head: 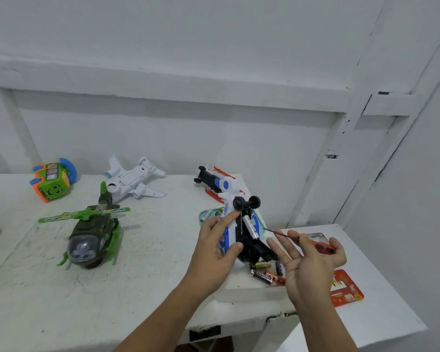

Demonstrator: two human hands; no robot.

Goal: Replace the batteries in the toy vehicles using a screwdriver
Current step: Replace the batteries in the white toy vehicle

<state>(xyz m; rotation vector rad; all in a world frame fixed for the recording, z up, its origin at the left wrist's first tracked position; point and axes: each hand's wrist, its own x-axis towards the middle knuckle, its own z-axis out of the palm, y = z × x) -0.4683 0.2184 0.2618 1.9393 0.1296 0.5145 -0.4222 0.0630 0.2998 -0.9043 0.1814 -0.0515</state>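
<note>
My left hand point(217, 243) grips a white and blue toy vehicle point(235, 224) tipped underside up, black wheels at the top. A silver battery point(250, 227) sits in its open black compartment. My right hand point(308, 260) holds a red-handled screwdriver point(300, 239) between thumb and index finger, the other fingers spread; its tip points left, just right of the battery. Several loose batteries point(267, 274) lie on the table below the toy. A teal tray point(208, 215) behind it holds more batteries.
On the white table point(137, 288) stand a green toy helicopter point(92, 237), a white toy plane point(132, 181) upside down, a green and orange toy point(52, 180), and a red and white toy point(214, 181) on its back. A red card point(346, 288) lies at right.
</note>
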